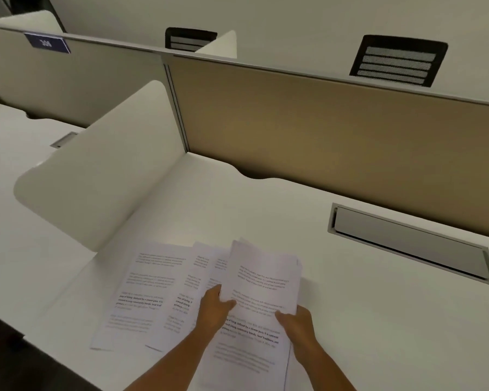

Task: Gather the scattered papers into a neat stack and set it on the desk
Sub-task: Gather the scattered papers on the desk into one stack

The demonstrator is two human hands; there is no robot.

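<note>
Gripping a lifted sheaf (pixel 261 277), left hand (pixel 215 307) and right hand (pixel 295 324) close on its near edge; loose sheets (pixel 141 294) lie toward nine o'clock, nearer the left.

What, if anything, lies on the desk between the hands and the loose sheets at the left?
Nothing visible. The left hand and right hand hold a bundle; the loose sheets lie beside it on the desk.
</note>
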